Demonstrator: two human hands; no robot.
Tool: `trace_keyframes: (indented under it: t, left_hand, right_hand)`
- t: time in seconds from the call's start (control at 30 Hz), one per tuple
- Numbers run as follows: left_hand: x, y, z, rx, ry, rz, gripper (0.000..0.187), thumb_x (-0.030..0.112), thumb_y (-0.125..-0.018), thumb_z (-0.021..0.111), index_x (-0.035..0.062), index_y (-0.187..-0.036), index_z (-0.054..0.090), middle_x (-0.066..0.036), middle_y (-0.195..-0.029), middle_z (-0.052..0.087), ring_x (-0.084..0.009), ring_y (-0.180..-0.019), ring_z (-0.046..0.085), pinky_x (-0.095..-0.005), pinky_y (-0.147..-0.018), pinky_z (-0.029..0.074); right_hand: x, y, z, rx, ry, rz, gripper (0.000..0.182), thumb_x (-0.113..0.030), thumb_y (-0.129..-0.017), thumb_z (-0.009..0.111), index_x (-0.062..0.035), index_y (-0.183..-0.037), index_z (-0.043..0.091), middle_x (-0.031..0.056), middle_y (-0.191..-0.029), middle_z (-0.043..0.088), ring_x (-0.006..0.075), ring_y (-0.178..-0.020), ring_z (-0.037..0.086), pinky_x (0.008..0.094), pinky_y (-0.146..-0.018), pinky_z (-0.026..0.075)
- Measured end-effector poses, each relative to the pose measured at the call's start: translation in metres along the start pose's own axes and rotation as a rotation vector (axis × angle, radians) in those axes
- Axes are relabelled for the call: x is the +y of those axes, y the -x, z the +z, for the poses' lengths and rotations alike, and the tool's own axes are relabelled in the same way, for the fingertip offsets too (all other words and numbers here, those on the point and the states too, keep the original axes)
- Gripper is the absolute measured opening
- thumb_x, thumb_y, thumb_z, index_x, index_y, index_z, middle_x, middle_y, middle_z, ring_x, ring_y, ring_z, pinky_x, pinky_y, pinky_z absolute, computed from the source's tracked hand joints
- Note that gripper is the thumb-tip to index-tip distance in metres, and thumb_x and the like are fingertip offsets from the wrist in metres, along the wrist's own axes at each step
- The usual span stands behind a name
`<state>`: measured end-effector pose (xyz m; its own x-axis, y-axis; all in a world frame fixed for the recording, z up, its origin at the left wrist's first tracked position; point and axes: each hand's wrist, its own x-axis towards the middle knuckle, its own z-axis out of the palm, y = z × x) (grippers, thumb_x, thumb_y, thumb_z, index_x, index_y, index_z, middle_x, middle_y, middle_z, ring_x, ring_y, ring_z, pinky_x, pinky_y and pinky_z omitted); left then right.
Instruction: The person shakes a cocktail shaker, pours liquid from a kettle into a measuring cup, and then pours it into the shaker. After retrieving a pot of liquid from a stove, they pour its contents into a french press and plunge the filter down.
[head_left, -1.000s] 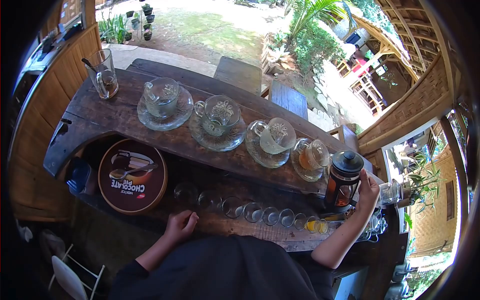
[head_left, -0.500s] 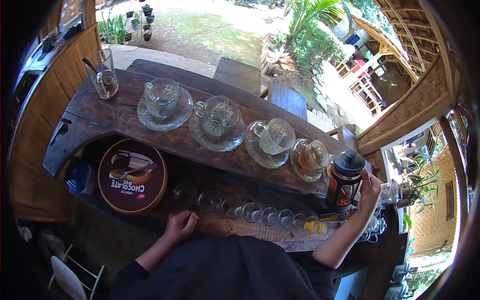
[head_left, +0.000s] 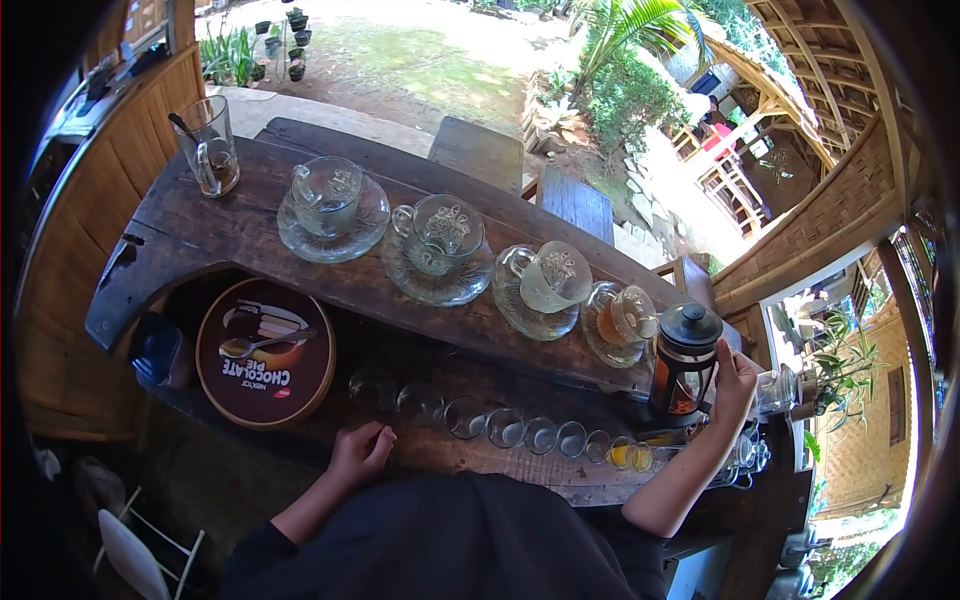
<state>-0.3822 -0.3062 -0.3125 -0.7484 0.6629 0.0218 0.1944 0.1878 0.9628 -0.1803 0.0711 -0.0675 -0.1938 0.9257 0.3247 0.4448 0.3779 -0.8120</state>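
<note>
My right hand [head_left: 736,384] is wrapped round the handle of a French press [head_left: 686,362] with a black lid and dark liquid low in its glass. The press is upright at the right end of the wooden counter [head_left: 200,240]. Close to its left is a glass cup [head_left: 628,316] with amber liquid, on a glass saucer [head_left: 600,345]. My left hand [head_left: 362,452] rests at the lower shelf's edge, fingers curled in, nothing visible in them. Several small glasses [head_left: 505,428] stand in a row to its right, one [head_left: 622,455] showing yellow.
Three clear cups [head_left: 328,200] on saucers line the upper counter. A tall glass mug [head_left: 212,150] with a spoon stands far left. On the lower shelf sits a round chocolate pie tin [head_left: 265,355] with a spoon [head_left: 255,345] on it. A white chair [head_left: 130,550] is lower left.
The French press and my right hand have shifted very slightly left and down in view. The left hand stays where it was.
</note>
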Motion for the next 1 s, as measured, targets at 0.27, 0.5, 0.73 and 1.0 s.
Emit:
trace_keyframes:
  t: [0.27, 0.5, 0.73, 1.0]
  left_hand:
    - [-0.003, 0.001, 0.001, 0.007, 0.020, -0.001, 0.018, 0.006, -0.084, 0.052, -0.0037, -0.072, 0.062, -0.011, -0.063, 0.063, -0.0157, -0.060, 0.064, -0.0263, -0.055, 0.049]
    - [-0.007, 0.001, 0.002, -0.001, 0.030, 0.017, 0.018, 0.010, -0.086, 0.054, -0.0027, -0.076, 0.062, -0.011, -0.064, 0.062, -0.0153, -0.060, 0.063, -0.0261, -0.056, 0.048]
    - [0.003, 0.001, 0.000, 0.007, 0.014, 0.006, 0.020, 0.009, -0.086, 0.052, -0.0029, -0.073, 0.061, -0.010, -0.063, 0.062, -0.0153, -0.060, 0.063, -0.0262, -0.055, 0.048]
    - [-0.012, 0.007, 0.009, 0.134, 0.021, 0.020, 0.018, 0.013, -0.085, 0.056, -0.0011, -0.077, 0.063, -0.009, -0.062, 0.061, -0.0123, -0.057, 0.060, -0.0253, -0.054, 0.045]
  right_hand:
    - [0.008, 0.002, 0.004, 0.045, -0.049, 0.028, 0.043, -0.031, -0.079, 0.071, -0.0087, -0.053, 0.047, -0.0080, -0.052, 0.036, 0.0025, -0.051, 0.025, 0.0214, -0.046, 0.017]
    - [0.018, 0.018, 0.007, 0.129, -0.321, 0.017, 0.035, -0.029, -0.083, 0.067, -0.0078, -0.059, 0.053, -0.0090, -0.051, 0.035, 0.0006, -0.046, 0.026, 0.0203, -0.043, 0.015]
    - [0.026, 0.037, 0.012, 0.127, -0.604, -0.017, 0.032, -0.031, -0.087, 0.062, -0.0069, -0.067, 0.055, -0.0085, -0.051, 0.036, 0.0012, -0.045, 0.028, 0.0203, -0.044, 0.018]
    - [0.029, 0.050, -0.001, 0.045, -0.759, 0.001, 0.031, -0.027, -0.087, 0.062, -0.0075, -0.065, 0.051, -0.0059, -0.050, 0.037, 0.0026, -0.045, 0.030, 0.0211, -0.045, 0.023]
